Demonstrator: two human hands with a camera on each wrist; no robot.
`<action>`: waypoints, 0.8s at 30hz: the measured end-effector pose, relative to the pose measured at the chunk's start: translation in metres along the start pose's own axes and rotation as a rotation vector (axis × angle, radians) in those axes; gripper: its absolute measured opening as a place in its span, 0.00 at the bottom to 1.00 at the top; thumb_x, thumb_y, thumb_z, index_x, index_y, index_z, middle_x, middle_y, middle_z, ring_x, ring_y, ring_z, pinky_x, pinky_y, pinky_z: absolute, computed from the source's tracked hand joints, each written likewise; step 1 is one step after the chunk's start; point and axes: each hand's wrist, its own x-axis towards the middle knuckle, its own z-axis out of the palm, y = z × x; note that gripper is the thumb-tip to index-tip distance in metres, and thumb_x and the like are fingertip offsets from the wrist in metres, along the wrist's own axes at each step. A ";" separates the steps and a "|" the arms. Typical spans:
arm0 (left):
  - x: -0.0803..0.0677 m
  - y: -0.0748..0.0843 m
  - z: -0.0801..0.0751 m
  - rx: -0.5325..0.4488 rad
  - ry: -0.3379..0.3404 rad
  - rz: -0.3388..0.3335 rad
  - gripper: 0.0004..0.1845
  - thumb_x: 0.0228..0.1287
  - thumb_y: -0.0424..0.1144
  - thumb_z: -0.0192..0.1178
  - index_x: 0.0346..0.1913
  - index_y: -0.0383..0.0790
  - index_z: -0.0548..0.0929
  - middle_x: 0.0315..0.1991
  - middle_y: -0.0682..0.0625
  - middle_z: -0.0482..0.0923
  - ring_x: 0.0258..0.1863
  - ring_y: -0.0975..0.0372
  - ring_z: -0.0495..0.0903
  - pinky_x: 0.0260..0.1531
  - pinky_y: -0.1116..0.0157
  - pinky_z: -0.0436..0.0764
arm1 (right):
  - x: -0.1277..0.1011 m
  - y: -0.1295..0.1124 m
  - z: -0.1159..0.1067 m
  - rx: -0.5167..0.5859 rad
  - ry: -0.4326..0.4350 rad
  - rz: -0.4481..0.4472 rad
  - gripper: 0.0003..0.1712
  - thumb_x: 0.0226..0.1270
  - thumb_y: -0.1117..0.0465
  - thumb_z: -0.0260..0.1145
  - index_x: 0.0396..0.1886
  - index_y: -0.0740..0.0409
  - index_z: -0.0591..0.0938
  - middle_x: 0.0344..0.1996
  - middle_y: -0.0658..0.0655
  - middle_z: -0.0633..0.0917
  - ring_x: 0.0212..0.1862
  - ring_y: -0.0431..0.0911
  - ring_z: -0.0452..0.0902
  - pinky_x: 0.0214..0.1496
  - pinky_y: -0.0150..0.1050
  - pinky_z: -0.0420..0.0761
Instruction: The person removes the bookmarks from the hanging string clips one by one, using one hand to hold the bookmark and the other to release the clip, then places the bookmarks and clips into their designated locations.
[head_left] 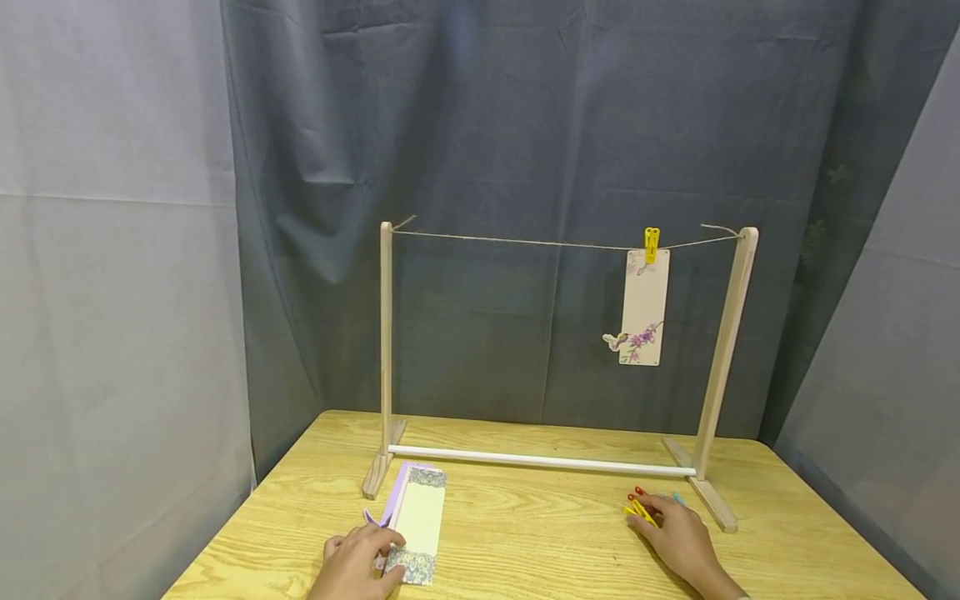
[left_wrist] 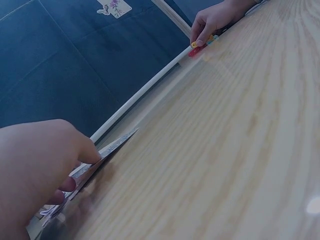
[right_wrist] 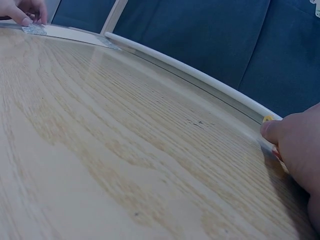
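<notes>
At the front left, my left hand (head_left: 356, 562) pinches the near left edge of a cream card (head_left: 420, 512) with grey-blue patterned ends. The card tilts up along that edge in the left wrist view, thumb above and fingers below. Under it shows a lilac card (head_left: 396, 493). My right hand (head_left: 681, 537), low over the table at the right, holds a yellow clothespin (head_left: 643, 512) between thumb and fingers. Right by those fingers lie a red clothespin (head_left: 639, 490) and a light blue one (head_left: 678, 498), both partly hidden by the hand.
A wooden stand (head_left: 386, 333) with a white bottom bar (head_left: 540, 460) carries a string (head_left: 517, 241) between its posts. A floral card (head_left: 643, 304) hangs from the string on a yellow clothespin (head_left: 652, 244). Dark curtain (head_left: 480, 125) closes off the back of the table (head_left: 540, 533).
</notes>
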 end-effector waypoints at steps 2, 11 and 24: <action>0.000 0.000 0.000 0.001 0.002 0.002 0.15 0.61 0.51 0.73 0.48 0.53 0.87 0.34 0.66 0.72 0.37 0.67 0.72 0.46 0.31 0.63 | 0.000 0.000 0.000 -0.003 0.004 0.001 0.25 0.65 0.52 0.77 0.53 0.66 0.87 0.42 0.58 0.88 0.52 0.66 0.82 0.57 0.66 0.77; 0.000 -0.001 0.001 0.016 0.010 0.012 0.12 0.61 0.51 0.73 0.46 0.56 0.86 0.34 0.66 0.72 0.37 0.67 0.72 0.46 0.30 0.63 | 0.000 0.003 0.002 -0.015 -0.008 0.005 0.24 0.64 0.52 0.77 0.51 0.66 0.88 0.46 0.67 0.88 0.56 0.72 0.78 0.56 0.68 0.77; -0.001 0.002 0.001 0.030 0.013 0.002 0.11 0.61 0.51 0.73 0.45 0.57 0.86 0.35 0.66 0.73 0.39 0.65 0.75 0.48 0.29 0.63 | 0.002 0.000 0.001 -0.056 -0.037 0.014 0.24 0.65 0.50 0.77 0.51 0.64 0.88 0.31 0.50 0.84 0.42 0.58 0.84 0.44 0.58 0.84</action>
